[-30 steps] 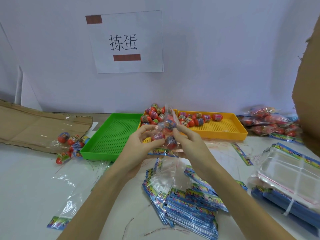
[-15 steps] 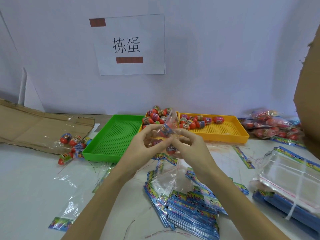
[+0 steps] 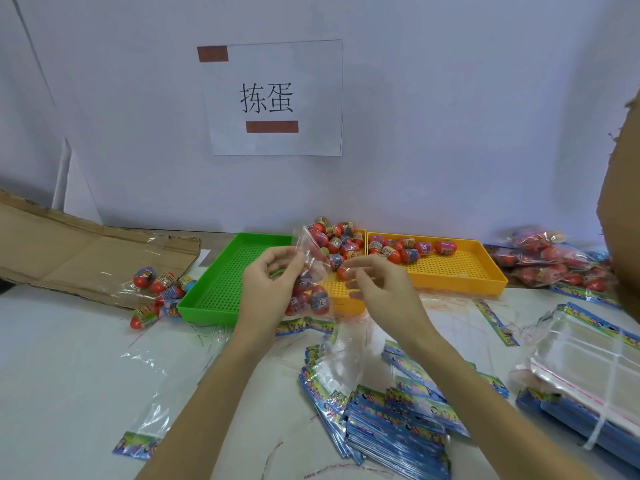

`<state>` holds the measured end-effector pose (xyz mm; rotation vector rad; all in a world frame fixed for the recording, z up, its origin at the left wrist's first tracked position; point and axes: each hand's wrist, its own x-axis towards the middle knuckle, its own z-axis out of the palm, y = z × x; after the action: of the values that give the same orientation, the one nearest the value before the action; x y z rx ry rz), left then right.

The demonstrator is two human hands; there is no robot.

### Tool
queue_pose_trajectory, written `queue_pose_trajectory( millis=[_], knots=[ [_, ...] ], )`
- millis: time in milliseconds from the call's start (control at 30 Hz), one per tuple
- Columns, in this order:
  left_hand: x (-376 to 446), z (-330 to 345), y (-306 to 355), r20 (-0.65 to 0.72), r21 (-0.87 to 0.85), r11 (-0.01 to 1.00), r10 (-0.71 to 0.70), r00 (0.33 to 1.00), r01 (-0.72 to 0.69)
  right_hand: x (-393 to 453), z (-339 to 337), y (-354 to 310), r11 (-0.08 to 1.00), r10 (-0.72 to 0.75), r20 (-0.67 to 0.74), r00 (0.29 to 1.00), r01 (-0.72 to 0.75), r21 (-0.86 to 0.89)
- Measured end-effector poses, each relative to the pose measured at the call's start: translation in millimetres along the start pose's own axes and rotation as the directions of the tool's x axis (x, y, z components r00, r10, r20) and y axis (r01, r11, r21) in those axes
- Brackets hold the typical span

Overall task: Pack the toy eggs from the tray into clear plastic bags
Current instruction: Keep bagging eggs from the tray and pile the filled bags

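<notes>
My left hand [image 3: 266,292] pinches the upper part of a clear plastic bag [image 3: 311,261], held above the table's middle. Several red toy eggs [image 3: 313,301] sit in the bag's bottom. My right hand [image 3: 384,292] is just right of the bag, apart from it, with its fingers curled and the tips close together; whether they pinch anything thin I cannot tell. Behind the hands, loose eggs [image 3: 337,237] are heaped in an orange tray [image 3: 349,306]. More eggs [image 3: 408,251] lie in a second orange tray [image 3: 485,268].
A green tray [image 3: 221,282] stands left of the orange ones. Packed egg bags lie at the left [image 3: 159,285] and far right [image 3: 554,261]. Printed header cards [image 3: 391,420] are piled near me, and stacked clear bags [image 3: 581,358] lie right. Cardboard [image 3: 86,254] lies at left.
Both hands were together at the bag's top. My right hand has since drawn away to the right, and the bag stays with my left hand.
</notes>
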<state>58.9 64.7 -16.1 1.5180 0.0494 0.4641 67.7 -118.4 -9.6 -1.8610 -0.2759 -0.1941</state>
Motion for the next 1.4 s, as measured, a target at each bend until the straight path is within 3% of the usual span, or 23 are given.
queue_pose_trajectory(
  millis=[67,167,267,367,567,667,733,833,967,1067,1167,1267,1400],
  knots=[
    [3,-4,-1,-0.049,0.034,0.999,0.024,0.998,-0.022,14,-1,4,0.977,-0.062,-0.001,0.998,0.061,-0.205],
    [3,-6,-1,-0.063,0.045,0.999,0.031,0.998,-0.028,37,0,10,0.871,-0.110,0.105,0.988,0.147,-0.469],
    [2,-4,1,-0.052,0.047,0.999,-0.003,0.999,0.005,60,6,16,0.718,-0.069,0.219,0.973,0.201,-0.666],
    [0,-3,5,-0.022,0.061,0.998,0.003,1.000,-0.002,75,14,20,0.615,-0.036,0.239,0.970,0.210,-0.760],
    [-3,-4,8,0.008,0.132,0.991,0.024,1.000,-0.025,73,18,24,0.742,-0.118,0.078,0.990,0.140,-0.656],
    [-4,-3,10,0.025,0.140,0.989,0.033,0.999,-0.036,57,12,21,0.926,-0.128,-0.088,0.988,0.087,-0.368],
    [-5,-1,10,0.046,0.155,0.986,0.048,0.998,-0.054,41,5,19,0.990,-0.080,-0.167,0.983,0.059,-0.129],
    [-8,2,10,0.094,0.155,0.985,0.066,0.993,-0.080,16,-6,14,0.991,-0.064,-0.231,0.971,0.089,0.100],
    [-12,6,12,0.150,0.187,0.973,0.109,0.983,-0.136,-4,-16,-10,0.936,-0.218,-0.291,0.932,0.284,0.208],
    [-15,11,14,0.201,0.210,0.958,0.152,0.968,-0.194,-11,-15,-28,0.885,-0.403,-0.220,0.888,0.439,0.152],
    [-18,14,16,0.244,0.212,0.941,0.212,0.947,-0.265,-13,-10,-27,0.845,-0.531,-0.105,0.841,0.515,-0.142],
    [-20,15,13,0.267,0.188,0.938,0.236,0.934,-0.291,-12,-11,-22,0.760,-0.589,-0.034,0.807,0.540,-0.361],
    [-22,17,14,0.283,0.174,0.945,0.220,0.934,-0.275,-11,-14,-22,0.742,-0.583,-0.017,0.812,0.524,-0.419]
  ],
)
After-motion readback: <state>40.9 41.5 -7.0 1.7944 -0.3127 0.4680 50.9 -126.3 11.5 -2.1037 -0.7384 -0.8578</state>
